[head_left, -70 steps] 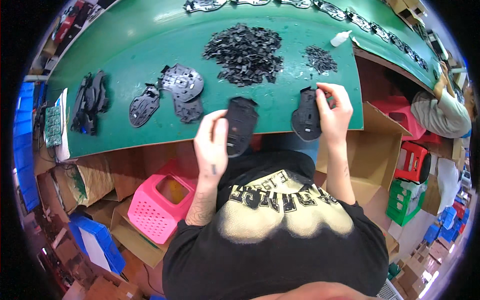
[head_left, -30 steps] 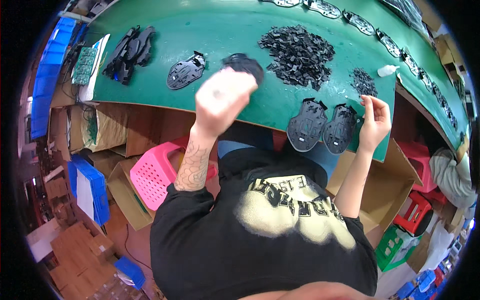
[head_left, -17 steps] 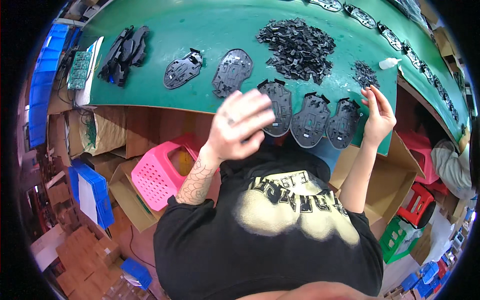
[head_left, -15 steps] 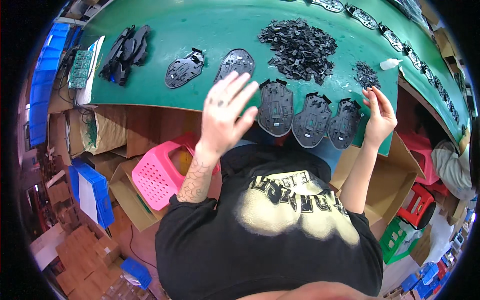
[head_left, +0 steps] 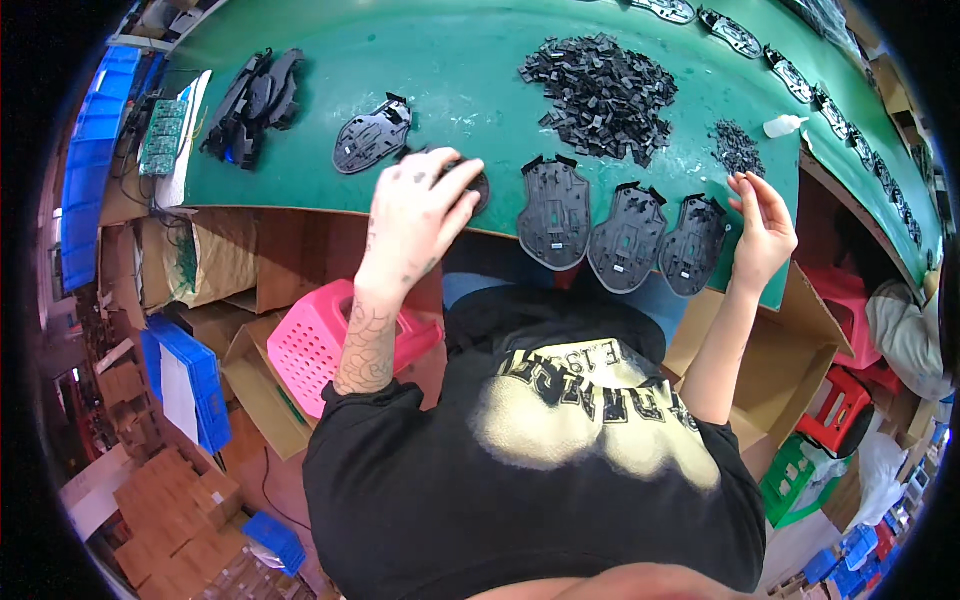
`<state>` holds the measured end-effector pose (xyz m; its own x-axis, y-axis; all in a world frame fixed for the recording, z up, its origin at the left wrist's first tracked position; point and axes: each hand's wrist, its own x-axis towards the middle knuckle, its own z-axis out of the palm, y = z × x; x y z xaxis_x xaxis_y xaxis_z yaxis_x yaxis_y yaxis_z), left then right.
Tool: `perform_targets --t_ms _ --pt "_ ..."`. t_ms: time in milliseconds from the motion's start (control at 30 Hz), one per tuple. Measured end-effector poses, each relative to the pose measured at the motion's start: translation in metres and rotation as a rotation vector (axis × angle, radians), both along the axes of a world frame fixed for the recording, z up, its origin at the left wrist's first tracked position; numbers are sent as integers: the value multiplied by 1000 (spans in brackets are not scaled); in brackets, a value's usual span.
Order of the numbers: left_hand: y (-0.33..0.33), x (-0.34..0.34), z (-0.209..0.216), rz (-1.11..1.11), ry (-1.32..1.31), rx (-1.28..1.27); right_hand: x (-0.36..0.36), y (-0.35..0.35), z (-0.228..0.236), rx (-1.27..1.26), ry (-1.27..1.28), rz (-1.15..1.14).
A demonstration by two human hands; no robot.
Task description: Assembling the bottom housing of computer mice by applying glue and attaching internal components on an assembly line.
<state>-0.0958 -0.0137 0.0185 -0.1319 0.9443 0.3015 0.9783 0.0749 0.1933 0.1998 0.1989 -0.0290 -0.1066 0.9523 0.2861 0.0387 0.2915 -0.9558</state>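
Observation:
My left hand (head_left: pixel 418 210) is closed over a black plastic shell (head_left: pixel 480 188) at the near edge of the green table, covering most of it. Thumb and fingertips of my right hand (head_left: pixel 766 225) are pinched together beside a small heap of tiny black parts (head_left: pixel 738 147); anything between them is too small to make out. Between my hands, three black shells lie in a row: a left one (head_left: pixel 555 215), a middle one (head_left: pixel 627 240) and a right one (head_left: pixel 693 245). Another similar shell (head_left: pixel 372 135) rests farther left.
A large pile of small black pieces (head_left: pixel 605 95) lies beyond the row. A white bottle (head_left: pixel 784 126) is at the right. Stacked black shells (head_left: pixel 255 105) and green circuit boards (head_left: pixel 162 137) are at the left. Below stand a pink basket (head_left: pixel 305 345) and a cardboard box (head_left: pixel 770 365).
My left hand has come down and closed on the shell, which now lies nearer to me. My right hand stays pinched in about the same place.

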Motion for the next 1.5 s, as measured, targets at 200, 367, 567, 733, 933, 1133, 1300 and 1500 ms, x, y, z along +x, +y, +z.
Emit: perform_targets --t_ms 200,367,567,733,933,1133,1300,1500 --pt "-3 2 -11 -198 -197 -23 -1 -2 1 -3 13 5" --pt "1 2 -18 -296 -350 -15 0 -4 3 -15 30 -10" --pt "-5 -39 -14 151 -240 368 17 -20 20 -28 64 -18" --pt "-29 -75 -37 443 -107 66 51 -59 25 -34 -317 142" --pt "-18 -26 -31 552 83 25 57 -85 19 -33 -505 120" --pt "-22 -9 -35 524 -22 123 51 -79 14 105 -583 122" --pt "-26 -3 -36 515 -31 164 48 -78 20 134 -621 124" --pt "-24 3 -38 518 -48 168 43 -83 32 76 -683 177"
